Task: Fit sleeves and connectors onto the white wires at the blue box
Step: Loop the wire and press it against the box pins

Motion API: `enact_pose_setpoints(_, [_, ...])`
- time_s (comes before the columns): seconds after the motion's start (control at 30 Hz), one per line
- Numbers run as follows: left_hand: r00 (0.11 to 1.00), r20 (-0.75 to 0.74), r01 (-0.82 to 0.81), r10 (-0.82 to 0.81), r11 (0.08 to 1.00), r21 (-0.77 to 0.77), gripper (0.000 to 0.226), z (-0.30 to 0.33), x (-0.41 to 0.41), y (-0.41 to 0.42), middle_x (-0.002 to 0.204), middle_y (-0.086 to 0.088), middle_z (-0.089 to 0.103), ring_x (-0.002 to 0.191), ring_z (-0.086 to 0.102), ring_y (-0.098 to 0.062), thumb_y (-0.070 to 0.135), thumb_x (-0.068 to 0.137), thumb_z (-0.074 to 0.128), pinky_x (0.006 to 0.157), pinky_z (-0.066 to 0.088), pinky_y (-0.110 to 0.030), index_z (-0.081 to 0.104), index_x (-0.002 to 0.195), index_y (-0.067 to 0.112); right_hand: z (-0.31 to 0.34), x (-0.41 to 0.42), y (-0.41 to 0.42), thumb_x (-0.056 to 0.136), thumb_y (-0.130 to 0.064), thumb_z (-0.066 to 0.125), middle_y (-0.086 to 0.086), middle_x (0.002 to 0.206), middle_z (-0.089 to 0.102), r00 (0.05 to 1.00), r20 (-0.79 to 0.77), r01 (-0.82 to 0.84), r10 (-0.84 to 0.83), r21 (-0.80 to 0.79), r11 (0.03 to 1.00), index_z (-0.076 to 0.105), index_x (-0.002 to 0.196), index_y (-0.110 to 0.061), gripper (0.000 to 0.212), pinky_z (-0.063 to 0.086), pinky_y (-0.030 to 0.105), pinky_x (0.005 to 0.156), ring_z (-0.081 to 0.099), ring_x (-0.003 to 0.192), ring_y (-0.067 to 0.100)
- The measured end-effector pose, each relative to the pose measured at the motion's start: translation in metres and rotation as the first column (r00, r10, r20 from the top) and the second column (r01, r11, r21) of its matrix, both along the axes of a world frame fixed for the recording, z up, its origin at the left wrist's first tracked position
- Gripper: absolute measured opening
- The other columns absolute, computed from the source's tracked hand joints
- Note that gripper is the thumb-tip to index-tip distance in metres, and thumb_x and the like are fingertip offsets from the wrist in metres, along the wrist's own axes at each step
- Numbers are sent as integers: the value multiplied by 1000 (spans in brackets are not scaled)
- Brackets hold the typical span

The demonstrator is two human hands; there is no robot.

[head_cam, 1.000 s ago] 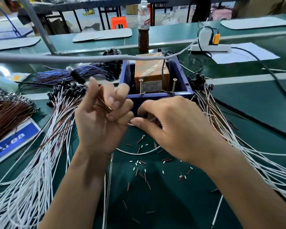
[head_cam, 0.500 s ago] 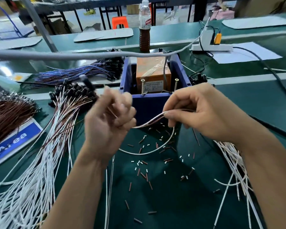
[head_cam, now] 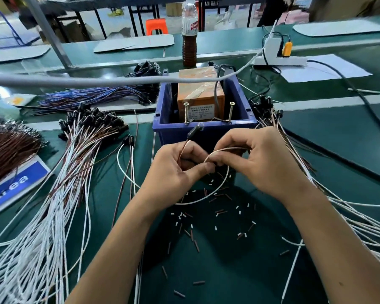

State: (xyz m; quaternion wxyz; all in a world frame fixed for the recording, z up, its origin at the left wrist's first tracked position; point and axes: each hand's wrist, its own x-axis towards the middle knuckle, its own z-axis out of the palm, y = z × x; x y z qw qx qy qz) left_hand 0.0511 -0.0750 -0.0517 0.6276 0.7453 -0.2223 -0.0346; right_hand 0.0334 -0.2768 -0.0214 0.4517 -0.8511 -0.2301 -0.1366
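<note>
The blue box (head_cam: 206, 132) stands mid-table with an orange block and two upright screws inside. Just in front of it my left hand (head_cam: 173, 172) and my right hand (head_cam: 259, 163) meet, fingertips together. Both pinch one thin white-and-brown wire (head_cam: 225, 183) that loops down toward the table. Its black connector end (head_cam: 192, 132) sticks up above my left hand. Several small white and brown sleeves (head_cam: 217, 213) lie scattered on the green mat under my hands.
A big bundle of white wires with black connectors (head_cam: 59, 176) fans across the left. More white wires (head_cam: 349, 211) lie on the right. Brown wires (head_cam: 7, 148) and blue wires (head_cam: 92, 95) are further left. A bottle (head_cam: 189, 34) and a power strip (head_cam: 279, 58) stand behind the box.
My right hand has moved down and left to meet my left hand. The wire that was stretched between them now hangs in a loop, and its black connector end has swung over to the box front.
</note>
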Motion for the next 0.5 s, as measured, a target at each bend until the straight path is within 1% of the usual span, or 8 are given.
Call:
enact_pose_setpoints(0.03, [1000, -1, -7, 7, 1000, -4, 8, -1, 0, 1, 79, -11, 76, 64, 67, -9, 6, 84, 79, 59, 48, -18, 71, 83, 9, -3, 0, -1, 87, -20, 84, -8, 76, 76, 1000, -11, 7, -7, 26, 1000, 79, 87, -12, 9, 54, 18, 72, 74, 74, 9])
enact_pose_setpoints(0.13, [1000, 11, -29, 29, 1000, -4, 6, -3, 0, 0, 80, -16, 74, 69, 68, -31, 10, 81, 76, 66, 54, -42, 71, 82, 11, -10, 1, -4, 88, -15, 83, -7, 77, 77, 998, -65, -1, 6, 63, 998, 79, 89, -13, 5, 53, 15, 74, 75, 75, 8])
enact_pose_setpoints(0.2, [999, 33, -36, 35, 999, 6, 5, -4, 0, -1, 80, -16, 72, 74, 68, -40, 10, 81, 75, 69, 55, -50, 70, 81, 13, -13, 2, -7, 90, -12, 82, -8, 79, 78, 997, -73, -4, 7, 52, 999, 80, 91, -13, 3, 53, 14, 75, 75, 77, 8])
enact_pose_setpoints(0.23, [998, 41, -39, 38, 999, 16, 6, -5, 0, -2, 79, -14, 72, 74, 68, -39, 10, 82, 74, 68, 55, -48, 70, 81, 15, -14, 2, -7, 90, -11, 81, -8, 79, 78, 997, -73, -2, 5, 50, 999, 80, 92, -13, 3, 53, 13, 75, 75, 77, 7])
enact_pose_setpoints(0.33, [998, 50, -53, 50, 996, 78, 7, -7, 3, -1, 74, -3, 71, 63, 64, -19, 14, 82, 75, 60, 51, -32, 71, 80, 19, -16, 3, -8, 91, -12, 80, -8, 75, 77, 997, -79, -5, 8, 44, 999, 80, 89, -15, 4, 51, 11, 71, 73, 72, 6])
enact_pose_setpoints(0.4, [998, 36, -54, 50, 993, 109, 7, -7, 2, 0, 72, 2, 71, 59, 59, -11, 17, 81, 77, 57, 46, -25, 73, 79, 22, -18, 3, -8, 92, -12, 80, -8, 73, 76, 997, -80, -14, 18, 44, 999, 79, 87, -17, 7, 49, 10, 68, 71, 69, 5])
enact_pose_setpoints(0.47, [998, 35, -59, 55, 991, 124, 7, -7, 2, 0, 73, 2, 73, 60, 61, -10, 16, 81, 78, 57, 47, -26, 75, 79, 22, -18, 3, -7, 93, -14, 79, -9, 73, 75, 997, -76, -19, 22, 48, 999, 78, 87, -20, 9, 48, 10, 68, 71, 69, 5])
enact_pose_setpoints(0.5, [998, 34, -63, 60, 990, 123, 7, -7, 2, 0, 73, 1, 74, 62, 64, -12, 16, 81, 78, 57, 48, -29, 76, 78, 22, -19, 3, -7, 93, -14, 79, -9, 73, 75, 997, -75, -21, 24, 53, 998, 78, 86, -21, 10, 48, 10, 68, 71, 68, 5])
